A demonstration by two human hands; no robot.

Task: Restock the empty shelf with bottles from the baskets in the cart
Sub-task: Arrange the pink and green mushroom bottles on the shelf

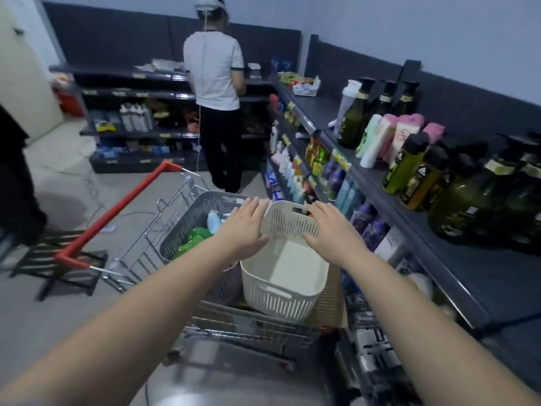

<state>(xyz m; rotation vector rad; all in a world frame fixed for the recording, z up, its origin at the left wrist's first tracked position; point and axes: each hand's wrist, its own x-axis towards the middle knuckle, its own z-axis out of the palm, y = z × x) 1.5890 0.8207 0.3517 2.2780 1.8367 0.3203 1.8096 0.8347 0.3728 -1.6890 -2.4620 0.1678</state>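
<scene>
A white perforated basket (285,276) sits tilted in the wire cart (248,326), and I see nothing inside it. My left hand (244,227) lies flat against its left side with straight fingers. My right hand (333,227) presses its right side near the far rim. Left of it a grey basket (187,227) holds a green bottle (193,240) and a pale blue one (213,221). On the right, the dark top shelf (474,268) carries olive-green bottles (404,168) and pink-capped tubes (404,133).
A person in a white shirt (215,71) stands ahead, facing the back shelves. The cart's red handle (117,209) points left over the floor. A dark low rack (58,265) lies at left. Lower right shelves hold purple bottles (371,227) and other bottles.
</scene>
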